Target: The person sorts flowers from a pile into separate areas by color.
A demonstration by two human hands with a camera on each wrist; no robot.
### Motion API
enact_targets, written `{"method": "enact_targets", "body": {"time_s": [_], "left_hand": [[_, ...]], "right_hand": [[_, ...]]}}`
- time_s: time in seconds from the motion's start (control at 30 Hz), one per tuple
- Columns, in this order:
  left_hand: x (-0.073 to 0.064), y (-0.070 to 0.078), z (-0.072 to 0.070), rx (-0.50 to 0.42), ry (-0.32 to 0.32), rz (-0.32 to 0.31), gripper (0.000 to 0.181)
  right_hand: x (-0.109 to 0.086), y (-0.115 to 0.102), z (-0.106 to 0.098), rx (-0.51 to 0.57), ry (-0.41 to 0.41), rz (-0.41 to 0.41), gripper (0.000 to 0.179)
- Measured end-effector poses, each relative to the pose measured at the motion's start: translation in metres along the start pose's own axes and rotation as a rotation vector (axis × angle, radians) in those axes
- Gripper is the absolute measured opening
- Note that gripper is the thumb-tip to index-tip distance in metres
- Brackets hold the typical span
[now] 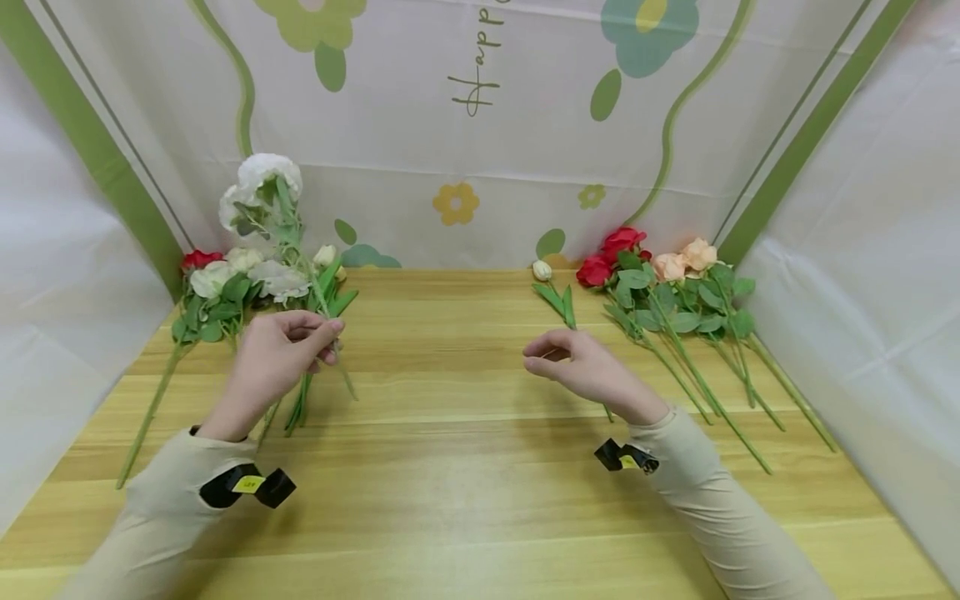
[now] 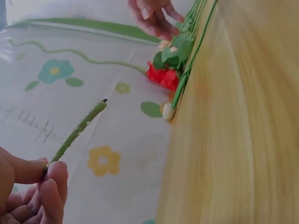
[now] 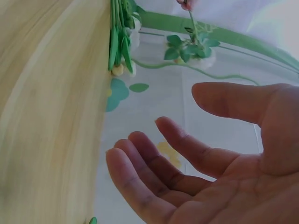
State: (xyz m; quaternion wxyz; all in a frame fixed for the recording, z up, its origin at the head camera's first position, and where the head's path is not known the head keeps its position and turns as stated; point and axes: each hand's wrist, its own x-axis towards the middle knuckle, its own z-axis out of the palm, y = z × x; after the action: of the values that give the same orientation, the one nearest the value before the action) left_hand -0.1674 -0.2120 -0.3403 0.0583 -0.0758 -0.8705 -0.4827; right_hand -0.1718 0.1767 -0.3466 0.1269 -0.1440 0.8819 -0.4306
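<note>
My left hand (image 1: pixel 281 350) pinches the green stem of a white flower (image 1: pixel 268 175) between thumb and fingers, above the table. Its ruffled white heads point up and away, and the leaves hang below them. In the left wrist view the stem's cut end (image 2: pixel 77 132) sticks out past the fingertips. My right hand (image 1: pixel 588 371) hovers over the right half of the table, holding nothing. Its fingers are loosely bent and the thumb stands apart in the right wrist view. Just behind that hand lies a white tulip (image 1: pixel 542 271), its stem partly hidden by the hand.
On the left lie white roses (image 1: pixel 212 279), a red rose (image 1: pixel 201 260), another white ruffled flower (image 1: pixel 281 279) and white tulips (image 1: pixel 325 257). Red roses (image 1: pixel 596 271) and peach roses (image 1: pixel 670 267) lie on the right. A printed cloth (image 1: pixel 405 125) hangs behind the wooden table (image 1: pixel 465 500).
</note>
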Motion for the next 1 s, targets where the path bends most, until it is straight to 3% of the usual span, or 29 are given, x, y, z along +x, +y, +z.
{"method": "enact_targets", "body": {"time_s": [0.27,0.47,0.73,1.0], "left_hand": [[-0.013,0.006,0.034,0.060,0.083,0.260,0.024],[-0.026,0.012,0.060,0.061,0.052,0.392,0.015],[-0.039,0.019,0.076,0.021,0.001,0.484,0.015],[-0.047,0.024,0.090,-0.024,-0.070,0.509,0.015]], "right_hand": [[-0.006,-0.011,0.014,0.200,-0.021,-0.027,0.031],[-0.011,-0.025,0.028,0.322,-0.044,-0.089,0.029],[-0.004,-0.042,0.059,0.394,-0.033,-0.134,0.027],[0.007,-0.058,0.085,0.326,-0.008,-0.234,0.026]]}}
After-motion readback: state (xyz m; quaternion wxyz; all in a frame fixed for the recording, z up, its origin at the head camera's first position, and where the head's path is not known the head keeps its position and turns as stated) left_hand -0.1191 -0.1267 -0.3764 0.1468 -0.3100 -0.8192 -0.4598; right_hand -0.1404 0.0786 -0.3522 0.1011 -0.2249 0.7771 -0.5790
